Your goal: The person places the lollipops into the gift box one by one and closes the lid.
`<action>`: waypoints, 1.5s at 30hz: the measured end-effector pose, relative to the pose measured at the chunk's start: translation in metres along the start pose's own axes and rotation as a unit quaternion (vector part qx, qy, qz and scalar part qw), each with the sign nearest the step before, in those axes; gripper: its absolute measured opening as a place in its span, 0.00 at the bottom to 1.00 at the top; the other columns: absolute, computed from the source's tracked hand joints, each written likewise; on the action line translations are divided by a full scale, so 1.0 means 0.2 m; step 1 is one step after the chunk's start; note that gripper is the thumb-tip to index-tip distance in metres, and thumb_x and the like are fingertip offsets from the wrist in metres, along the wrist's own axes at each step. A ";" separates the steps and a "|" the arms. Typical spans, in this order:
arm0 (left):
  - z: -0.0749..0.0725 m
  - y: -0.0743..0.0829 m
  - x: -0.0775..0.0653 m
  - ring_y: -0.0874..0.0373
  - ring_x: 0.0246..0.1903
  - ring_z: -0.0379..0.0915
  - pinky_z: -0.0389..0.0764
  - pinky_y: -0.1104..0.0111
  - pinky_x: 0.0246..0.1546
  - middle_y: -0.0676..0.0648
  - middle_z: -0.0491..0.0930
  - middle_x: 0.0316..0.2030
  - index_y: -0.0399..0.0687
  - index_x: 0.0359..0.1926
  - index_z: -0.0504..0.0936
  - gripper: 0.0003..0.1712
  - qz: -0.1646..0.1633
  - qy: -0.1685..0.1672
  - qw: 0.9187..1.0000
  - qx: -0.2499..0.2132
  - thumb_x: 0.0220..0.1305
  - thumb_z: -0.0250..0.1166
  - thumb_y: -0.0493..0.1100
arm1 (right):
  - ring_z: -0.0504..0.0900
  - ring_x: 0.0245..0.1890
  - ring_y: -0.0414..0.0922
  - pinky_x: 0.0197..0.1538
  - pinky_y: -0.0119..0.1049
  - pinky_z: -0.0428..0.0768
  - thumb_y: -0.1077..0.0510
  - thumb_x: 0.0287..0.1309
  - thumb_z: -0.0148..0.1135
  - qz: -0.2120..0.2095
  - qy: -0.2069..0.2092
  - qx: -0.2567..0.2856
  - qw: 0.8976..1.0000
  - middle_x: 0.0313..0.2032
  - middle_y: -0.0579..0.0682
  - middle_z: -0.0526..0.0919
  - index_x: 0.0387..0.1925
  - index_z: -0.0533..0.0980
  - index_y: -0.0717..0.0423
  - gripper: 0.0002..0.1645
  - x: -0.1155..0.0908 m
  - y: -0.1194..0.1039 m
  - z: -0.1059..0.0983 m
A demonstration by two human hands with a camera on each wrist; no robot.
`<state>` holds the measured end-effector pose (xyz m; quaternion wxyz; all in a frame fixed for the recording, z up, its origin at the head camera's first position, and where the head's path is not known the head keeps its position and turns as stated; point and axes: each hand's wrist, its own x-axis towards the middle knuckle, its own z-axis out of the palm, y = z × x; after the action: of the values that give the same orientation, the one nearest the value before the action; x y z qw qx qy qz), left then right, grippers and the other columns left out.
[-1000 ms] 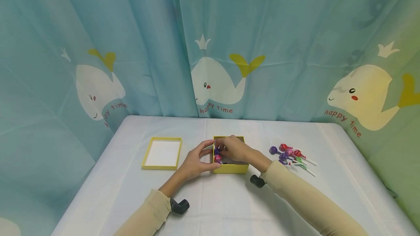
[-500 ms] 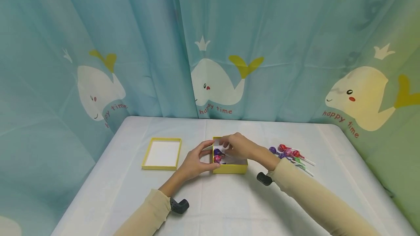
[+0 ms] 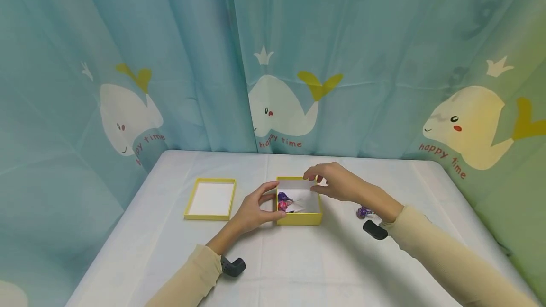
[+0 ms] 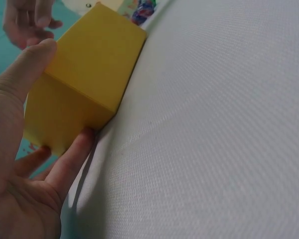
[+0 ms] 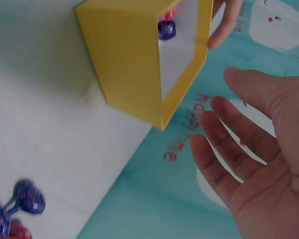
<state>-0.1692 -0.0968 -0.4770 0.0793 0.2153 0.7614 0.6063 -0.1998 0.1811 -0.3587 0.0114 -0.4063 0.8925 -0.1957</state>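
Note:
A yellow box (image 3: 299,219) with a white inside stands uncovered in the middle of the table. Its left side is gripped by my left hand (image 3: 251,210), thumb at the front corner and fingers towards the back. Inside, against the left wall, lie a purple lollipop (image 3: 282,197) and a pink-red lollipop (image 3: 282,206), white sticks pointing right. My right hand (image 3: 339,183) hovers at the box's right rim with loosely bent fingers; the right wrist view shows nothing between them. More purple lollipops (image 5: 31,199) lie right of the box, mostly covered by the right forearm in the head view.
Left of the box lies its yellow-rimmed lid (image 3: 210,199), white inside facing up. The white-covered table (image 3: 273,259) ends at the back against a blue curtain (image 3: 204,60) printed with whales. Dark wrist cameras (image 3: 233,267) sit below both hands.
My right hand has come out of the box and moved up and right, leaving the lollipops inside exposed. Its arm now covers most of the loose pile. My left hand has stayed on the box.

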 end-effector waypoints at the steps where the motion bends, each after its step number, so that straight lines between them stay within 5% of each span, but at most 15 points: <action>1: 0.00 0.00 0.00 0.44 0.69 0.69 0.81 0.59 0.58 0.41 0.64 0.75 0.44 0.76 0.63 0.51 0.002 0.000 1.000 0.001 0.57 0.80 0.42 | 0.84 0.41 0.45 0.40 0.36 0.84 0.64 0.59 0.74 0.001 0.005 -0.004 1.000 0.43 0.46 0.86 0.50 0.83 0.56 0.17 -0.02 0.01 -0.01; 24: -0.02 0.01 0.01 0.47 0.69 0.68 0.84 0.64 0.52 0.46 0.63 0.75 0.46 0.77 0.63 0.52 -0.001 0.002 1.000 0.003 0.56 0.81 0.41 | 0.84 0.41 0.47 0.42 0.46 0.84 0.65 0.56 0.76 0.069 0.071 -0.018 0.995 0.47 0.50 0.86 0.53 0.81 0.56 0.23 -0.37 0.32 -0.12; 34: -0.01 -0.01 0.01 0.48 0.69 0.69 0.85 0.65 0.50 0.45 0.63 0.75 0.46 0.77 0.63 0.52 -0.008 -0.001 1.000 -0.003 0.55 0.81 0.41 | 0.84 0.42 0.57 0.44 0.56 0.84 0.62 0.59 0.74 0.125 0.017 0.013 0.992 0.46 0.60 0.85 0.56 0.79 0.62 0.24 -0.48 0.51 -0.05; 45: -0.01 -0.02 0.01 0.49 0.69 0.69 0.86 0.67 0.48 0.48 0.61 0.76 0.46 0.77 0.63 0.51 -0.013 0.000 1.000 -0.003 0.56 0.80 0.41 | 0.85 0.34 0.45 0.33 0.34 0.81 0.63 0.60 0.73 0.172 -0.015 0.053 0.984 0.40 0.55 0.83 0.57 0.77 0.63 0.25 -0.52 0.63 0.00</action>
<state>-0.1719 -0.0980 -0.4795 0.0879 0.2055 0.7621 0.6076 -0.2211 0.3327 -0.4191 0.0797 -0.2481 0.9373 -0.2316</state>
